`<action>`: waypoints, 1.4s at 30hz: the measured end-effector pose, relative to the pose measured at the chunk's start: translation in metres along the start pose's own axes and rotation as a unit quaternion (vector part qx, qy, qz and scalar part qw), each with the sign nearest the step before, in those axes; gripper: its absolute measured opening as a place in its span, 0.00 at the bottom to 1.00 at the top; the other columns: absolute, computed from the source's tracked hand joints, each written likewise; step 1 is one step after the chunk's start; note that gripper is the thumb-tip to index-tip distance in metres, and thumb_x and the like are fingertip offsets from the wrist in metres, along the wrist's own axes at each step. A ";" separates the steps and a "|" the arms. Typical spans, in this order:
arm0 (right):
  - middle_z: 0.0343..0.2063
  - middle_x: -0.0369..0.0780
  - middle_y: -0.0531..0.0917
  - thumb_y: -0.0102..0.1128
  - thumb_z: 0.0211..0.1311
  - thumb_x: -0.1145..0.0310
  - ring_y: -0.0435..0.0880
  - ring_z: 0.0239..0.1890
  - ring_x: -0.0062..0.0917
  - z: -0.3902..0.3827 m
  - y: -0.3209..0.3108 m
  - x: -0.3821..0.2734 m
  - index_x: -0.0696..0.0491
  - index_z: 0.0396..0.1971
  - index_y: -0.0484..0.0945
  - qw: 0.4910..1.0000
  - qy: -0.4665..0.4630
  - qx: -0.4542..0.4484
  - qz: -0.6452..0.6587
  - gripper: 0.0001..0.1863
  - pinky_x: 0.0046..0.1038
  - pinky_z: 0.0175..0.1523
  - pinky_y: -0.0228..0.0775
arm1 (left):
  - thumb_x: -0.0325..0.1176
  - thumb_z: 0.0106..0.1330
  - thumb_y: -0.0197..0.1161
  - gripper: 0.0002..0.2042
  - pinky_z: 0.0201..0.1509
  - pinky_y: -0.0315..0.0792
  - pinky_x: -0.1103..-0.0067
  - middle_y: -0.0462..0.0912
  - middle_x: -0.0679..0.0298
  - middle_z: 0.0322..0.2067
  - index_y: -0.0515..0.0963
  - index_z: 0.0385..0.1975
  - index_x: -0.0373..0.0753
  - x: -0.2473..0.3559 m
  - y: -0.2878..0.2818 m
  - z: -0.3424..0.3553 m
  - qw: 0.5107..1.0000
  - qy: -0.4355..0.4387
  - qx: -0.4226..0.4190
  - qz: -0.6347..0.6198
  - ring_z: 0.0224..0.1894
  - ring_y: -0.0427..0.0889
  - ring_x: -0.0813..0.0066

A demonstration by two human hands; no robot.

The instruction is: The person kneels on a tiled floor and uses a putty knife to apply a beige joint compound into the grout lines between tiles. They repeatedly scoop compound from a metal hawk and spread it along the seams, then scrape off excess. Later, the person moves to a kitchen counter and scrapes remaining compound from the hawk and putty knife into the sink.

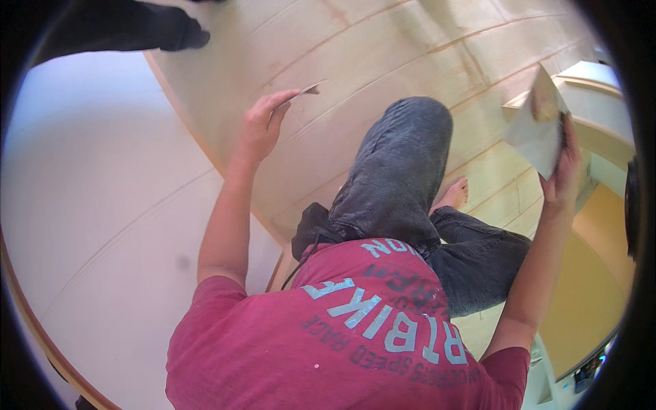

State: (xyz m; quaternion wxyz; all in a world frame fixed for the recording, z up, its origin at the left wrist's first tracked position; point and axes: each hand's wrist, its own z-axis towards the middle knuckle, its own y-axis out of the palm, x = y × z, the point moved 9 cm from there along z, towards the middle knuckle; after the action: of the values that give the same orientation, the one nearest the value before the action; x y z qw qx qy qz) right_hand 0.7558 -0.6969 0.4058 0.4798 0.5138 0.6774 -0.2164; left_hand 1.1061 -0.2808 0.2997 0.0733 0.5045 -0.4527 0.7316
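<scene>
My left hand is raised over the pale planks, its fingers closed on a thin flat piece. That piece is seen almost edge-on and has a darker end; its kind cannot be made out. On the right, my right hand grips a flat, pale grey four-sided plate by its near right edge. A tan smear or patch shows on the plate's upper part. The two hands are well apart, with my bent knee between them.
Long pale planks with tan seams spread beyond my legs. A large white surface with a wooden edge lies at left. A dark-clad limb reaches in at the top left. Wood-edged ledges and a tan panel stand at right.
</scene>
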 end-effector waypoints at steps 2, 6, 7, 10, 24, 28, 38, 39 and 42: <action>0.61 0.44 0.80 0.52 0.79 0.59 0.81 0.62 0.31 0.004 -0.026 0.001 0.59 0.66 0.72 0.999 -0.001 0.032 0.011 0.24 0.35 0.67 0.74 | 0.24 0.70 0.62 0.16 0.54 0.78 0.68 0.87 0.56 0.49 0.84 0.55 0.45 -0.063 0.010 -0.056 0.995 -0.079 -0.007 0.058 0.51 0.85 0.58; 0.56 0.41 0.82 0.54 0.79 0.58 0.84 0.57 0.28 0.018 -0.063 -0.005 0.57 0.61 0.75 1.000 -0.014 0.001 0.011 0.21 0.31 0.60 0.80 | 0.24 0.70 0.61 0.20 0.60 0.77 0.66 0.86 0.57 0.54 0.81 0.61 0.48 -0.143 0.046 -0.129 0.964 -0.136 -0.065 0.220 0.54 0.84 0.61; 0.56 0.41 0.82 0.53 0.79 0.59 0.84 0.57 0.27 0.025 -0.065 -0.004 0.57 0.61 0.75 0.999 -0.016 -0.028 0.011 0.21 0.30 0.60 0.81 | 0.24 0.70 0.60 0.21 0.61 0.77 0.66 0.86 0.57 0.55 0.80 0.62 0.49 -0.152 0.053 -0.132 0.965 -0.105 -0.037 0.238 0.54 0.84 0.61; 0.56 0.41 0.83 0.52 0.80 0.60 0.85 0.56 0.27 0.033 -0.073 -0.005 0.57 0.60 0.76 0.994 -0.025 -0.103 0.026 0.20 0.28 0.58 0.82 | 0.26 0.68 0.59 0.23 0.62 0.75 0.65 0.84 0.56 0.57 0.79 0.63 0.50 -0.161 0.091 -0.148 0.936 -0.082 -0.014 0.341 0.56 0.82 0.58; 0.60 0.43 0.80 0.44 0.82 0.66 0.84 0.58 0.32 0.039 -0.083 -0.005 0.57 0.66 0.71 0.998 -0.045 -0.027 0.028 0.20 0.32 0.55 0.85 | 0.25 0.70 0.50 0.24 0.62 0.76 0.59 0.83 0.52 0.58 0.76 0.65 0.44 -0.163 0.154 -0.130 0.901 -0.161 -0.135 0.380 0.56 0.82 0.47; 0.61 0.45 0.79 0.44 0.82 0.65 0.81 0.62 0.33 0.033 -0.069 -0.013 0.60 0.65 0.71 0.981 -0.064 -0.173 0.065 0.21 0.35 0.67 0.76 | 0.26 0.69 0.51 0.24 0.56 0.80 0.58 0.82 0.51 0.59 0.74 0.66 0.43 -0.141 0.157 -0.102 0.922 -0.155 -0.117 0.336 0.52 0.85 0.47; 0.64 0.45 0.77 0.44 0.81 0.67 0.81 0.62 0.37 0.019 -0.076 -0.030 0.59 0.67 0.71 0.993 -0.109 -0.026 0.032 0.21 0.37 0.68 0.76 | 0.29 0.69 0.53 0.25 0.48 0.83 0.61 0.82 0.48 0.56 0.71 0.67 0.34 -0.119 0.200 -0.071 0.918 -0.105 -0.112 0.366 0.48 0.87 0.46; 0.64 0.45 0.77 0.44 0.81 0.67 0.81 0.62 0.38 0.015 -0.092 -0.036 0.58 0.67 0.71 0.988 -0.138 0.065 -0.011 0.21 0.37 0.67 0.76 | 0.28 0.69 0.52 0.24 0.47 0.83 0.60 0.83 0.47 0.54 0.71 0.66 0.34 -0.113 0.200 -0.062 0.914 -0.085 -0.077 0.389 0.47 0.87 0.45; 0.65 0.46 0.76 0.44 0.80 0.69 0.80 0.63 0.39 0.011 -0.095 -0.041 0.58 0.67 0.71 0.986 -0.144 0.056 -0.057 0.21 0.38 0.66 0.78 | 0.28 0.70 0.51 0.23 0.45 0.83 0.59 0.83 0.47 0.53 0.72 0.65 0.33 -0.109 0.225 -0.062 0.892 -0.101 -0.141 0.418 0.44 0.88 0.46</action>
State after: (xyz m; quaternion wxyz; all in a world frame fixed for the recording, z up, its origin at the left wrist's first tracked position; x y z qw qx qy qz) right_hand 0.6753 -0.7616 0.4172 0.5297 0.4640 0.6161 -0.3529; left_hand 0.9899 -0.3273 0.0750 -0.2150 0.3245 -0.7248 0.5685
